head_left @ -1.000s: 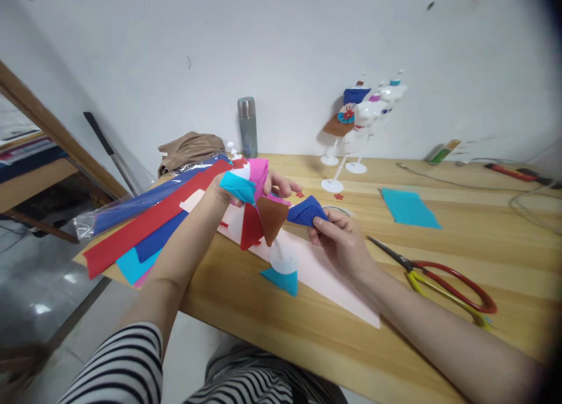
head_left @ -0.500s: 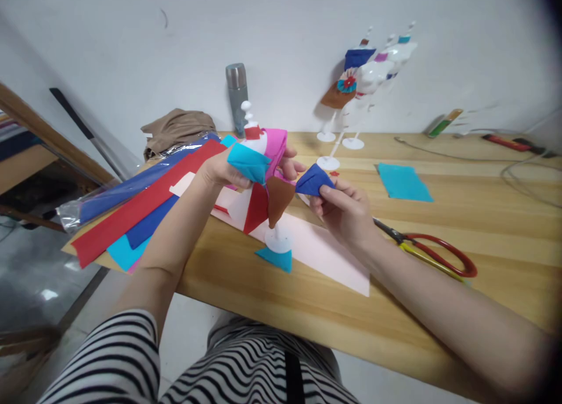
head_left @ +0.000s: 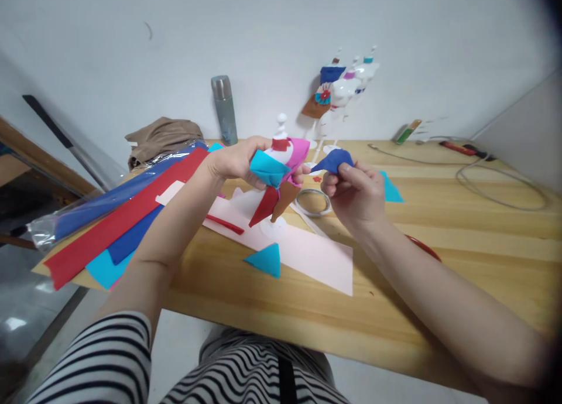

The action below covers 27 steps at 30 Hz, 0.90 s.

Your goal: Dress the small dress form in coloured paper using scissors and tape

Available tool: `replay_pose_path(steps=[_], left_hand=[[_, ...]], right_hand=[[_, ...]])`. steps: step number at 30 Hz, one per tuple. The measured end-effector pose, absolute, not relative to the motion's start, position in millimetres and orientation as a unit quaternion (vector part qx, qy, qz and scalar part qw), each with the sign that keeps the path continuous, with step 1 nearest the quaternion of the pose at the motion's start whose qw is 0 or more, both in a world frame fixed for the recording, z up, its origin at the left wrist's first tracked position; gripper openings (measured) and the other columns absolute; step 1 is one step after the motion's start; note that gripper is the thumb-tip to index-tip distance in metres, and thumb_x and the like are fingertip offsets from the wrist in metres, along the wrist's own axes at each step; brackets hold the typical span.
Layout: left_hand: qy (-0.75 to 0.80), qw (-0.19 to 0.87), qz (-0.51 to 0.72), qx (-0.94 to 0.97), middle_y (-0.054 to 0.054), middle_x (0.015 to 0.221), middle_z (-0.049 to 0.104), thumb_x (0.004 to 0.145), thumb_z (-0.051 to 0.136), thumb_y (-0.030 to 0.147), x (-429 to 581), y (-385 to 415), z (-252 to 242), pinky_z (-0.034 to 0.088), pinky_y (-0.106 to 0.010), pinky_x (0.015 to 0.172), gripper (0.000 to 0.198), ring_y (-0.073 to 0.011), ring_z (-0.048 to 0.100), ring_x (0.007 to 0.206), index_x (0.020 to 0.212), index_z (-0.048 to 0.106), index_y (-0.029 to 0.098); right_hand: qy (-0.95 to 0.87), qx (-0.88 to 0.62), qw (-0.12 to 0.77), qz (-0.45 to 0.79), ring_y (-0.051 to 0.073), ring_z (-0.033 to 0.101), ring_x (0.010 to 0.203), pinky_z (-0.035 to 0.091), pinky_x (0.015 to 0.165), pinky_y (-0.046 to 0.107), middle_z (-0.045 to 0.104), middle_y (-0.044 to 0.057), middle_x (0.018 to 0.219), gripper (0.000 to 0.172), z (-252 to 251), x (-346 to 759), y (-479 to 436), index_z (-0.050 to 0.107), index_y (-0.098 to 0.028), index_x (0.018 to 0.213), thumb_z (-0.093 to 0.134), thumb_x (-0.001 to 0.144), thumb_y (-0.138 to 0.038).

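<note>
A miniature white dress form (head_left: 281,125) with a red neck band is gripped at its waist in my left hand (head_left: 239,160). Turquoise (head_left: 268,167), pink, red and brown pieces of paper or cloth cover its body, and its round base (head_left: 273,226) shows below. Between the thumb and fingers of my right hand (head_left: 356,188) is a blue piece (head_left: 336,160) of the same material, its narrow tip pointing at the dress form's side. Whether that tip touches the form I cannot tell. A turquoise triangle (head_left: 266,260) lies in front of the base.
A pale pink sheet (head_left: 320,260) lies under the base, beside a silvery wire coil (head_left: 312,202). Coloured strips (head_left: 125,216) are piled at left near a thermos (head_left: 224,111). More dress forms (head_left: 345,91) stand behind. My right forearm partly covers red-handled scissors (head_left: 424,247).
The view has turned a little to the right. My left hand has carried the dress form rightward, and the blue piece in my right hand has risen slightly. My right arm now covers most of the scissors.
</note>
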<state>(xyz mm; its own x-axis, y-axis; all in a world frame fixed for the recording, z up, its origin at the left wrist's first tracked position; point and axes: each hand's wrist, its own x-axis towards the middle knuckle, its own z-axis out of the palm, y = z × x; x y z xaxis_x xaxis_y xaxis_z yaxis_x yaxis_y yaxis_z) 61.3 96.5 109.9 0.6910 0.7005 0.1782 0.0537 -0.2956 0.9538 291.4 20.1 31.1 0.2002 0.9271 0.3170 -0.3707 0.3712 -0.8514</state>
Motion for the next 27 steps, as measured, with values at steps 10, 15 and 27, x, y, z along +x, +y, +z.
replay_pose_path(steps=[10,15,27], left_hand=[[0.058,0.538,0.252,0.802,-0.012,0.099,0.076,0.055,0.097,0.053,63,103,101,0.051,-0.054,0.106,0.053,-0.0387,0.066,0.121,0.09,0.078,0.018],[0.046,0.565,0.356,0.743,-0.011,0.102,0.075,0.057,0.096,0.051,73,86,85,0.048,-0.052,0.11,0.052,-0.0376,0.066,0.123,0.094,0.078,0.019],[0.135,0.6,0.357,0.703,-0.01,0.102,0.073,0.049,0.095,0.061,65,66,54,0.049,-0.051,0.108,0.058,-0.0385,0.061,0.129,0.089,0.075,0.025]], right_hand=[[-0.429,-0.308,0.724,0.443,0.013,0.048,0.048,0.037,0.046,0.029,0.052,-0.004,0.056,0.034,40,310,29,0.052,-0.026,0.061,0.083,0.069,-0.036],[-0.421,-0.288,0.724,0.465,0.011,0.048,0.048,0.043,0.045,0.027,0.051,-0.006,0.054,0.032,44,315,31,0.052,-0.025,0.06,0.083,0.068,-0.033],[-0.757,-0.212,0.222,0.577,0.025,0.072,0.098,0.056,0.085,0.042,0.078,0.017,0.105,0.033,62,352,25,0.074,-0.014,0.065,0.083,0.076,-0.044]])
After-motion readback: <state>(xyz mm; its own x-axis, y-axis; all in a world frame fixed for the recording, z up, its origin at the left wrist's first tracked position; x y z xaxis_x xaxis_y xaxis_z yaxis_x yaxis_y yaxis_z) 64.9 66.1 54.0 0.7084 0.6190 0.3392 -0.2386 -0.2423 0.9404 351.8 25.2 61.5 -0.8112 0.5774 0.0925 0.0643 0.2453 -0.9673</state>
